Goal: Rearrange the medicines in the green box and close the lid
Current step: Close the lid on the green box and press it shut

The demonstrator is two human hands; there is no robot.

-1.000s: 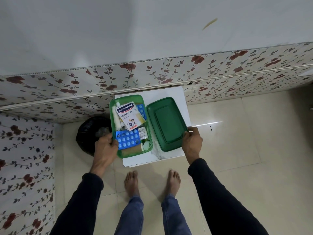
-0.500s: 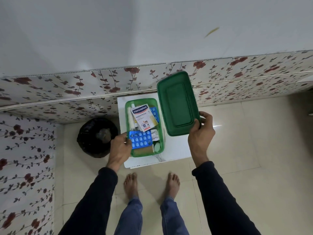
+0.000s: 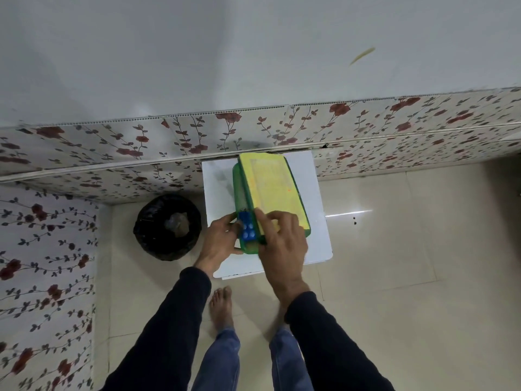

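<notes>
The green box (image 3: 244,193) sits on the small white table (image 3: 318,235) by the flowered wall, and the lid (image 3: 272,190) is tilted over it, covering most of the opening but not flat; it looks yellowish from this angle. The right hand (image 3: 282,244) holds the lid's near end, fingers (image 3: 270,221) curled over the edge with the thumb side along the rim. The left hand (image 3: 220,244) is at the box's near left corner, fingers bent and touching the box wall. Between the two hands a blue blister pack (image 3: 247,230) pokes out from under the lid. A black bin (image 3: 166,227) stands on the floor to the left of the table.
</notes>
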